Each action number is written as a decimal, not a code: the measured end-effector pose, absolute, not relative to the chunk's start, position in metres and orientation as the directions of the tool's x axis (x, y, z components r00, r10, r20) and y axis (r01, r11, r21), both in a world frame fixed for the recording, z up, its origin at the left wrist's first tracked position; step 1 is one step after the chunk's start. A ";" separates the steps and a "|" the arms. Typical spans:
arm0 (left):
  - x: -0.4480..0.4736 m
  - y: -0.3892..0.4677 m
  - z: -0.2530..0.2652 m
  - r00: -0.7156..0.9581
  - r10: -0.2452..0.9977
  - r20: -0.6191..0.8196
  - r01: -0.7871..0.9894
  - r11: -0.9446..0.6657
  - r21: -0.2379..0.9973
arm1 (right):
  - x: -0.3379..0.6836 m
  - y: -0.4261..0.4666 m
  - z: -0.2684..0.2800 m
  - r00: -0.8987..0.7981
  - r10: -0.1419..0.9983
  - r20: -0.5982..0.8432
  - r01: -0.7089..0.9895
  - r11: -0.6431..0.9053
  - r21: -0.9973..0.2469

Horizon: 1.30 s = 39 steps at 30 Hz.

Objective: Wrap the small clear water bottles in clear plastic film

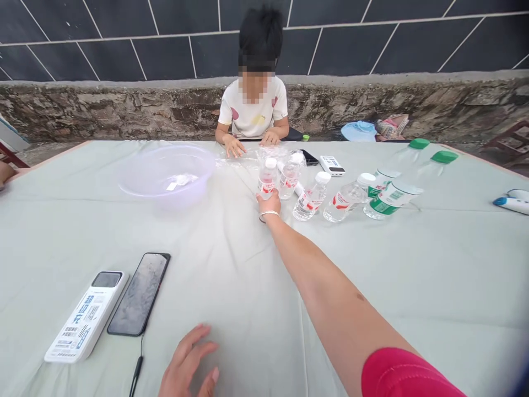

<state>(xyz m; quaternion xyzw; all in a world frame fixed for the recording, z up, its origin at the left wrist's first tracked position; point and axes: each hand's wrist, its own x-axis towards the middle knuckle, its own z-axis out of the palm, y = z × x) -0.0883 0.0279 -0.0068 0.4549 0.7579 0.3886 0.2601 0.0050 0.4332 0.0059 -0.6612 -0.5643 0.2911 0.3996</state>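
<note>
My right hand (269,204) reaches across the table with its fingers wrapped round the lower part of a small water bottle (268,177) with a white cap. Close beside that bottle, on its right, is a second white-capped bottle (289,182). Two more of the same kind, a third bottle (311,199) and a fourth bottle (345,201), stand further right. Near the front edge of the view, my left hand (189,361) is held with fingers apart and nothing in it. To its left lie a black smartphone (140,295) and a white power bank (86,320).
A clear purplish basin (165,190) sits at the back left. Two larger green-capped bottles (392,199) stand right of the small ones. Across the table sits a person (254,116), both hands on the tabletop. Behind the small bottles are crumpled clear plastic (270,153) and a white device (332,165).
</note>
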 end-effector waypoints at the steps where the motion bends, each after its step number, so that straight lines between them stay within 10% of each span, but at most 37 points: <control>1: -0.086 0.027 -0.009 -0.443 0.896 -0.037 0.476 0.270 0.837 | 0.013 0.418 0.005 0.144 0.986 0.085 0.531 -0.004 -0.848; 7: -0.076 0.021 0.012 -0.299 0.948 -0.113 0.373 0.225 0.900 | 0.075 0.286 0.007 -0.301 0.953 -0.036 0.453 0.110 -0.885; 15: -0.061 0.010 0.036 -0.297 0.931 -0.214 0.283 0.300 0.911 | 0.114 0.116 0.018 -0.634 0.653 -0.415 0.218 -0.363 -0.906; 19: -0.043 0.007 0.027 -0.314 0.935 -0.167 0.410 0.292 0.864 | 0.108 0.073 0.020 -0.583 0.634 -0.508 0.416 -0.305 -0.857; 25: -0.026 0.006 0.015 -0.339 0.924 -0.179 0.519 0.342 0.783 | 0.124 0.067 0.045 -0.418 0.885 -0.203 0.798 0.251 -0.548; 32: -0.022 0.015 0.013 -0.326 0.902 -0.282 0.472 0.414 0.778 | 0.220 0.092 0.042 -0.086 0.996 -0.024 0.978 0.080 -0.190; 39: -0.011 0.019 0.017 -0.325 0.905 -0.274 0.555 0.417 0.720 | 0.208 0.098 0.050 -0.175 0.979 -0.106 0.909 0.119 -0.399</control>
